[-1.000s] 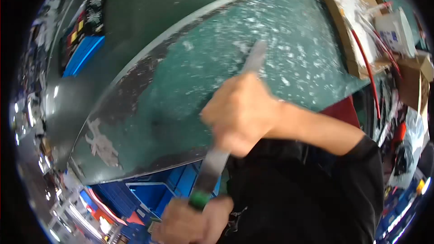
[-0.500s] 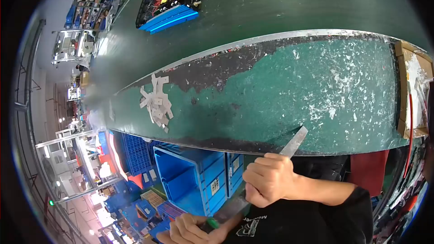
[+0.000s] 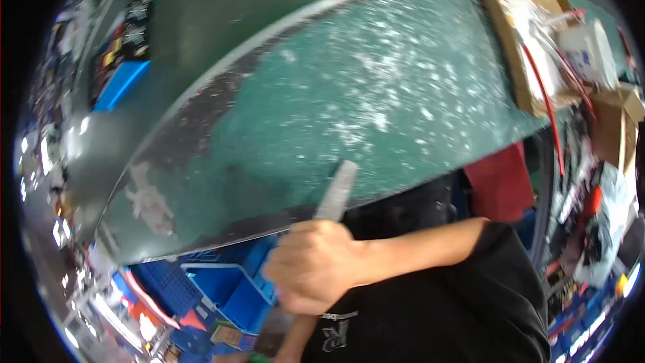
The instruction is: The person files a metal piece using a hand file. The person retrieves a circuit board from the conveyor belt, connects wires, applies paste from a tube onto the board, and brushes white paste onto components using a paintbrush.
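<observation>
1. The blade lies through the right hand, its bare end reaching over the tabletop's near edge; whether the tip touches the surface, I cannot tell.
2. The right hand is the nearer one – fingers wrapped round the blade's middle, in front of the shirt.
3. The left hand is cut off at the bottom of view, near a green end; its grip cannot be told.
4. The blade's long axis slants from lower left to upper right – tip pointing away from the body, toward white specks.
</observation>
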Demonstrator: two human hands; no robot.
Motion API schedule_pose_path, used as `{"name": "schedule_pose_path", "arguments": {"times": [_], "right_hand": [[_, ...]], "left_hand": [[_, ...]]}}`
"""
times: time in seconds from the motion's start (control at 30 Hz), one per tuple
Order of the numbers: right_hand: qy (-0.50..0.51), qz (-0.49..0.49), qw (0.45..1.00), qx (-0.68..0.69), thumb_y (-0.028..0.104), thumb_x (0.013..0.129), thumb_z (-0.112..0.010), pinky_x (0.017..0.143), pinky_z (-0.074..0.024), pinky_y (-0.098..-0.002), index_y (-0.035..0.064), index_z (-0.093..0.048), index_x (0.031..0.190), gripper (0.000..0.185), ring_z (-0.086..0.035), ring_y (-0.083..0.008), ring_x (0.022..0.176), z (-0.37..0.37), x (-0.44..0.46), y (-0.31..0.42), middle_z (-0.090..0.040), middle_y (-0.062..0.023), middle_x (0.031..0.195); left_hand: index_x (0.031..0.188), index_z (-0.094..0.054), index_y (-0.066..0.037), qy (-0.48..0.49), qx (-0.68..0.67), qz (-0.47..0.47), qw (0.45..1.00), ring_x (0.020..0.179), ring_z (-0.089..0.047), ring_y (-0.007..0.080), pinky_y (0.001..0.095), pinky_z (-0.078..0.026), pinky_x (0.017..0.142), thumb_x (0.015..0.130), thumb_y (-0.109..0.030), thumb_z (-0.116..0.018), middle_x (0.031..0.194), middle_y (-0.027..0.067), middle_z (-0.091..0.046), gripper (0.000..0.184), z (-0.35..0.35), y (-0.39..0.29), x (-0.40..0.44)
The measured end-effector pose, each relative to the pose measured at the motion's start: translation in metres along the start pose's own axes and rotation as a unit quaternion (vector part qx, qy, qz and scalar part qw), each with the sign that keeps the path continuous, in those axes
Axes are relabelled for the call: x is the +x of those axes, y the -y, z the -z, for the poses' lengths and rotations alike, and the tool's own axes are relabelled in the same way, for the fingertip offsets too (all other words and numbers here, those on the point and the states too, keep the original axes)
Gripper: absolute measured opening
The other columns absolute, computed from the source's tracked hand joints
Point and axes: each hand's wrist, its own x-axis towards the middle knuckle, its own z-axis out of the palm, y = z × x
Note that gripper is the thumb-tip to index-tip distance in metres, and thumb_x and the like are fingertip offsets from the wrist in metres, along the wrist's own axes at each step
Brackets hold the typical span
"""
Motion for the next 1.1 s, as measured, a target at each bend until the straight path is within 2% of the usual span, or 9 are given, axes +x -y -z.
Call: {"name": "schedule_pose_path", "arguments": {"times": [0.13, 0.23, 0.4, 0.6, 0.73, 0.8, 0.93, 1.03, 1.1], "right_hand": [[0.026, -0.009, 0.999, -0.025, 0.026, 0.068, -0.061, 0.044, -0.0365, -0.0369, 0.0111, -0.047, 0.060, 0.022, -0.046, -0.0235, 0.046, 0.016, 0.000, -0.013, -0.041, -0.0027, 0.055], [0.005, 0.061, 0.994, -0.087, 0.023, 0.064, -0.060, 0.042, -0.0340, -0.0372, 0.0106, -0.048, 0.060, 0.018, -0.044, -0.0229, 0.044, 0.046, 0.003, -0.031, -0.041, -0.0014, 0.055], [0.010, 0.035, 0.994, -0.101, 0.022, 0.063, -0.060, 0.043, -0.0343, -0.0368, 0.0103, -0.051, 0.062, 0.015, -0.044, -0.0224, 0.045, 0.040, 0.003, -0.020, -0.042, -0.0017, 0.055], [-0.004, -0.014, 1.000, 0.028, 0.030, 0.067, -0.059, 0.046, -0.0393, -0.0387, 0.0098, -0.050, 0.058, 0.024, -0.052, -0.0249, 0.047, -0.025, 0.000, 0.008, -0.046, -0.0042, 0.053], [0.047, -0.002, 0.998, -0.031, 0.027, 0.067, -0.060, 0.043, -0.0394, -0.0395, 0.0101, -0.048, 0.057, 0.023, -0.049, -0.0260, 0.041, 0.004, 0.011, -0.013, -0.045, -0.0042, 0.050], [0.034, -0.013, 0.995, -0.091, 0.027, 0.067, -0.060, 0.043, -0.0388, -0.0395, 0.0105, -0.048, 0.058, 0.023, -0.048, -0.0257, 0.041, 0.039, 0.014, -0.030, -0.044, -0.0040, 0.049], [0.024, -0.005, 0.995, -0.097, 0.026, 0.065, -0.061, 0.043, -0.0380, -0.0392, 0.0109, -0.047, 0.057, 0.022, -0.047, -0.0257, 0.041, 0.036, 0.013, -0.025, -0.042, -0.0038, 0.049], [-0.023, -0.014, 1.000, -0.002, 0.025, 0.064, -0.061, 0.042, -0.0372, -0.0381, 0.0105, -0.047, 0.057, 0.021, -0.046, -0.0266, 0.041, -0.019, 0.016, -0.007, -0.042, -0.0041, 0.048], [0.007, -0.023, 0.998, 0.062, 0.025, 0.064, -0.061, 0.042, -0.0382, -0.0382, 0.0098, -0.048, 0.057, 0.021, -0.048, -0.0274, 0.042, -0.036, 0.019, -0.002, -0.042, -0.0045, 0.047]], "left_hand": [[0.071, -0.041, -0.015, 0.011, 0.030, -0.088, 0.996, 0.038, -0.026, 0.0056, 0.0227, -0.023, 0.039, 0.101, -0.046, -0.048, 0.048, -0.0079, -0.031, 0.044, 0.000, -0.001, -0.007], [0.072, -0.042, -0.015, 0.043, 0.049, -0.167, 0.984, 0.038, -0.025, 0.0055, 0.0230, -0.022, 0.039, 0.102, -0.046, -0.047, 0.049, -0.0084, -0.029, 0.043, 0.004, -0.002, -0.009], [0.072, -0.041, -0.015, 0.029, 0.061, -0.148, 0.987, 0.038, -0.026, 0.0057, 0.0229, -0.023, 0.039, 0.102, -0.045, -0.047, 0.050, -0.0080, -0.030, 0.042, 0.009, -0.001, -0.013], [0.071, -0.041, -0.015, 0.011, 0.077, -0.064, 0.995, 0.039, -0.027, 0.0059, 0.0229, -0.024, 0.040, 0.101, -0.043, -0.046, 0.050, -0.0074, -0.031, 0.042, 0.013, 0.014, -0.026], [0.071, -0.041, -0.015, 0.017, 0.082, -0.032, 0.996, 0.039, -0.028, 0.0061, 0.0228, -0.025, 0.041, 0.101, -0.042, -0.046, 0.050, -0.0070, -0.032, 0.041, 0.019, 0.021, -0.021], [0.071, -0.041, -0.015, 0.004, 0.076, -0.021, 0.997, 0.039, -0.028, 0.0061, 0.0228, -0.025, 0.041, 0.101, -0.042, -0.046, 0.051, -0.0068, -0.032, 0.041, 0.021, 0.028, -0.024], [0.071, -0.041, -0.015, -0.020, 0.073, 0.005, 0.997, 0.039, -0.029, 0.0063, 0.0227, -0.025, 0.041, 0.101, -0.041, -0.046, 0.051, -0.0064, -0.033, 0.040, 0.023, 0.032, -0.025], [0.071, -0.041, -0.015, -0.020, 0.074, 0.026, 0.997, 0.040, -0.030, 0.0064, 0.0227, -0.026, 0.042, 0.101, -0.040, -0.046, 0.051, -0.0061, -0.033, 0.040, 0.021, 0.036, -0.022], [0.071, -0.041, -0.015, -0.022, 0.075, 0.039, 0.996, 0.040, -0.030, 0.0065, 0.0226, -0.026, 0.042, 0.101, -0.040, -0.046, 0.051, -0.0059, -0.034, 0.040, 0.019, 0.039, -0.022]]}}
